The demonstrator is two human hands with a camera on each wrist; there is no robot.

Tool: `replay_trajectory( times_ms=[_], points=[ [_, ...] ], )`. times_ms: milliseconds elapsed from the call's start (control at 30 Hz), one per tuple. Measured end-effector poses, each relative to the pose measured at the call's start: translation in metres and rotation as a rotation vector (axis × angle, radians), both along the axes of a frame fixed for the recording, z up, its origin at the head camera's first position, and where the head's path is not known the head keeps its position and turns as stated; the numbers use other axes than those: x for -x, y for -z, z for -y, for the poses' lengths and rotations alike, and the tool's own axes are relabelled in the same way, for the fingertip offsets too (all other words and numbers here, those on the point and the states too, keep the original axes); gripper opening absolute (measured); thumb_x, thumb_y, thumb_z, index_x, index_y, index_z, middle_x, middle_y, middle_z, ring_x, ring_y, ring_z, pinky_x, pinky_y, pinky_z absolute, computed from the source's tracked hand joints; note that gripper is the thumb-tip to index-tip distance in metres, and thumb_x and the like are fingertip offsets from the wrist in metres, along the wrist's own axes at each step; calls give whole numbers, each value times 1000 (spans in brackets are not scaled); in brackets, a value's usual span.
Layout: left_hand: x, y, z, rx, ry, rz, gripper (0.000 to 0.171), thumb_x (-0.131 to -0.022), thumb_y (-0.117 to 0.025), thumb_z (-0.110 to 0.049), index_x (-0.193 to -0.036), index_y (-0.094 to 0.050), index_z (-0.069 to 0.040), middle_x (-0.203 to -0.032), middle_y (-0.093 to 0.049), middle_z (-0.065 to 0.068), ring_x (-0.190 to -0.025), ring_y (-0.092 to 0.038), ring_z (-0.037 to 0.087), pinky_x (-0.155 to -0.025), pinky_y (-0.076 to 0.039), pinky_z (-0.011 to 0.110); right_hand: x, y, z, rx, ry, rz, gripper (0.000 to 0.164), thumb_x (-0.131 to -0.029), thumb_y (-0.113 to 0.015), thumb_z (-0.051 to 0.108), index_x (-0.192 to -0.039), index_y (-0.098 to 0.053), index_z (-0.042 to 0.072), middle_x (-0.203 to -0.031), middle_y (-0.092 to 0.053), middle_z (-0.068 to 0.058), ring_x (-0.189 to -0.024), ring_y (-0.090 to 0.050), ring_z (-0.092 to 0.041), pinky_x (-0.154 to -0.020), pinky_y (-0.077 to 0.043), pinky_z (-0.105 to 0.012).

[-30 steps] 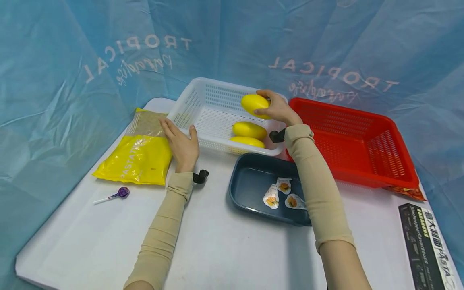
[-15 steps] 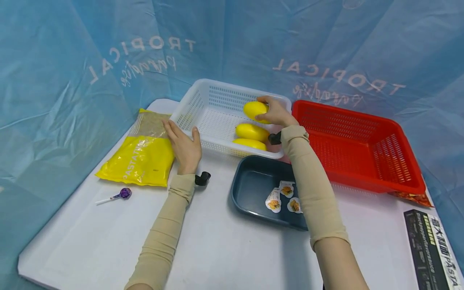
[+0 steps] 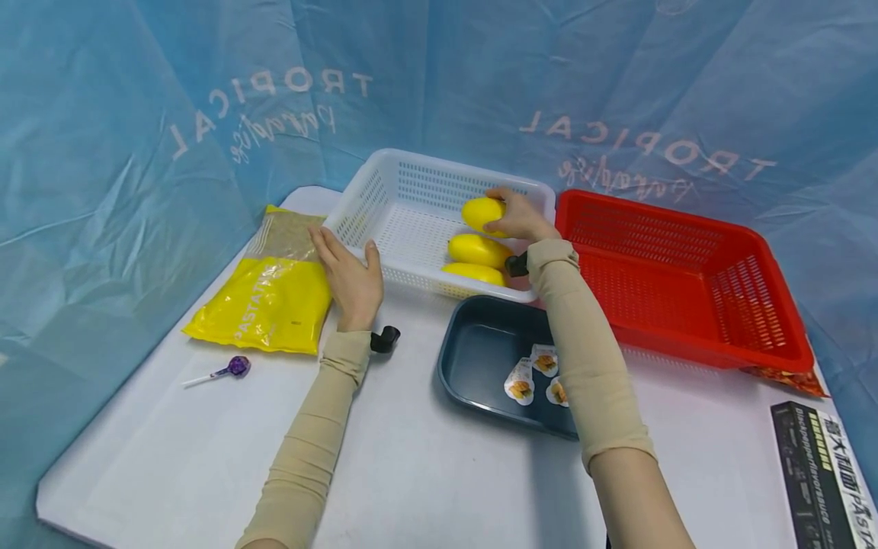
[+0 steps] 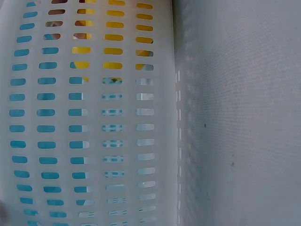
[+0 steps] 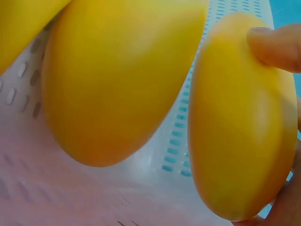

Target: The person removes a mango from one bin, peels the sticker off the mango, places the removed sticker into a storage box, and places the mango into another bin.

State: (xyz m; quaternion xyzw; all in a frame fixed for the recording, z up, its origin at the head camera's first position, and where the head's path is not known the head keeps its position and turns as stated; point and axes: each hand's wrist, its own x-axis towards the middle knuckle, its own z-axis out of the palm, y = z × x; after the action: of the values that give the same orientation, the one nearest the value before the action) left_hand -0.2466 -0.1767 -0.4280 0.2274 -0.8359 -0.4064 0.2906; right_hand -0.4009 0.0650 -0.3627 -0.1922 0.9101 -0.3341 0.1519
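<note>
My right hand (image 3: 520, 216) grips a smooth yellow mango (image 3: 482, 215) inside the right end of the white basket (image 3: 394, 263). In the right wrist view the thumb presses one side of this mango (image 5: 240, 117), and the other fingers curl round its far side. Two more mangoes lie on the basket floor in front of it: a middle mango (image 3: 478, 249) and a front mango (image 3: 475, 273). My left hand (image 3: 353, 286) rests with straight fingers at the basket's front left corner. The left wrist view shows the slotted basket wall (image 4: 94, 136), with yellow through its upper slots.
A red basket (image 3: 658, 347) stands right of the white one. Before them sits a dark blue tray (image 3: 473, 343) with several food-picture cutouts (image 3: 519, 387). On the left lie a yellow pasta bag (image 3: 267, 301) and a lollipop (image 3: 236, 367); a black pasta box (image 3: 809, 465) lies at right.
My right hand has lowered the mango deeper into the white basket, behind the other two. My left hand stays at the basket corner. The head view has shifted slightly.
</note>
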Motion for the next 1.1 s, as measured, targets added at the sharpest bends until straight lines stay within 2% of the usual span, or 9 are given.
replay_trajectory(
  times_ms=[333, 533, 867, 1100],
  points=[
    [-2, -3, -2, 2, 8, 1, 77, -100, -48, -35, -154, -8, 2, -163, 2, 17, -148, -19, 31, -122, -22, 39, -1, 5, 4, -31, 53, 26, 72, -89, -68, 17, -151, -31, 16, -153, -36, -11, -129, -40, -32, -115, -34, -44],
    [-3, -3, -1, 0, 6, 14, 77, -100, -47, -36, -154, -7, 2, -163, 2, 17, -149, -17, 30, -122, -21, 38, 0, 6, 5, -10, 69, 42, 71, -89, -68, 15, -151, -33, 16, -154, -35, -10, -130, -39, -32, -114, -35, -45],
    [-2, -6, -3, -6, 6, -1, 76, -100, -48, -34, -154, -8, 3, -163, 1, 18, -150, -16, 31, -122, -22, 38, -5, 1, -3, -46, -21, -28, 68, -92, -64, 17, -151, -32, 14, -157, -31, -11, -139, -35, -32, -115, -33, -46],
    [-2, -5, -1, -22, 13, 9, 77, -100, -49, -33, -154, -7, 3, -163, 4, 16, -150, -16, 31, -122, -22, 38, -14, -7, -8, -16, -73, -16, 69, -92, -64, 20, -152, -31, 15, -156, -31, -13, -140, -34, -33, -115, -33, -46]
  ],
)
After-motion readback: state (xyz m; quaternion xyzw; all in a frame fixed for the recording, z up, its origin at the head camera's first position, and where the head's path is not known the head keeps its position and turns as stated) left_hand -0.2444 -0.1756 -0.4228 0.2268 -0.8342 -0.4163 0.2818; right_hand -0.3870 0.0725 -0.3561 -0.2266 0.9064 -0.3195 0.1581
